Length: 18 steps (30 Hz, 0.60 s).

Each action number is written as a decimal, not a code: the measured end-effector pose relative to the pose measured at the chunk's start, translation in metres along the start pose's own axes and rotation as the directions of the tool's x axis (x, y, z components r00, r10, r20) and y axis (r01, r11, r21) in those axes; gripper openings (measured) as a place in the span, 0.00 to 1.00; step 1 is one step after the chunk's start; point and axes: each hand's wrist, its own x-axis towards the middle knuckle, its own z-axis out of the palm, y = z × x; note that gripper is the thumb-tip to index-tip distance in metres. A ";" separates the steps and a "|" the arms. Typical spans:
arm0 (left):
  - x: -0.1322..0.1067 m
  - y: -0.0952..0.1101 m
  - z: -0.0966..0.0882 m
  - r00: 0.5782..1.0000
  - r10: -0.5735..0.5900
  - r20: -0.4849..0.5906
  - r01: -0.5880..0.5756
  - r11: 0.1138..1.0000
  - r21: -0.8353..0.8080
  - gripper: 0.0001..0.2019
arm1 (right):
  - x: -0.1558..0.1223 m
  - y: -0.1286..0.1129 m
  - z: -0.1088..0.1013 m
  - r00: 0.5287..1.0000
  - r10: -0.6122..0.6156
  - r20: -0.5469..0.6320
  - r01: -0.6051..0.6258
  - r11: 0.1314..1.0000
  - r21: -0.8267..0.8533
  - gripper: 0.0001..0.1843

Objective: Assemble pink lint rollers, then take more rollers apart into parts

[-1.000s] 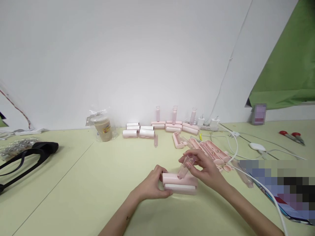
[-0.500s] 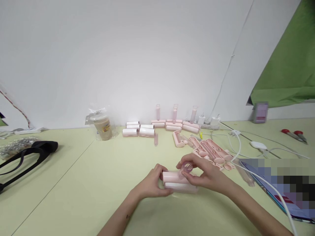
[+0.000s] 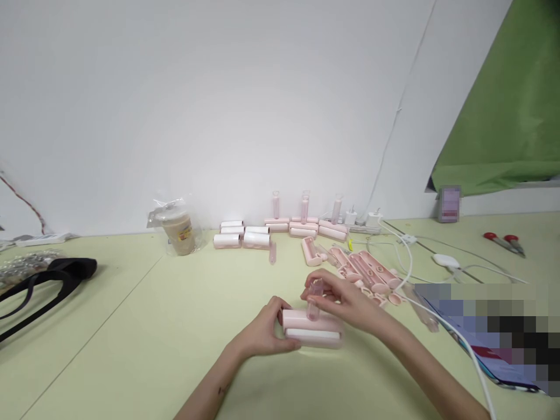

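Low in the middle of the head view is a pink lint roller [image 3: 313, 321], a strip of white paper showing along its front. My left hand [image 3: 265, 329] is closed round its left end, thumb in front and fingers behind. The thumb and fingers of my right hand [image 3: 345, 300] pinch the clear pink handle [image 3: 313, 298], which stands upright from the top of the roller. Behind my right hand lies a pile of pink plastic casing parts [image 3: 371, 271]. Further back, several similar lint rollers [image 3: 301, 227] sit with handles pointing up.
White paper rolls [image 3: 257, 240] lie left of the finished-looking rollers. A bagged drink cup [image 3: 180, 233] stands near the wall. White cables [image 3: 459, 332] run along the right, beside a phone-like pixelated item [image 3: 494, 356] and red-handled pliers [image 3: 503, 241]. A black strap [image 3: 65, 274] lies left.
The handle has gone from tilted toward me to upright on the roller, my right hand turning with it and shifting left. The whole view has shifted slightly.
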 end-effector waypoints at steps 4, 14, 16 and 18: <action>-0.004 0.004 -0.006 0.999 -0.029 0.022 0.029 0.999 0.029 0.20 | -0.012 0.010 -0.002 0.997 -0.041 -0.070 0.040 0.999 -0.014 0.24; 0.002 0.009 -0.025 0.997 -0.059 -0.047 0.058 0.998 -0.017 0.53 | -0.065 0.082 -0.085 0.886 -0.026 -0.463 -0.387 0.510 -0.768 0.14; 0.011 0.022 -0.023 0.990 0.054 -0.127 -0.066 0.994 -0.090 0.46 | -0.067 0.095 -0.084 0.865 -0.015 -0.501 -0.437 0.466 -0.769 0.12; 0.021 0.038 -0.017 0.974 0.152 -0.170 -0.179 0.972 -0.155 0.39 | -0.066 0.102 -0.081 0.857 -0.010 -0.515 -0.454 0.459 -0.764 0.10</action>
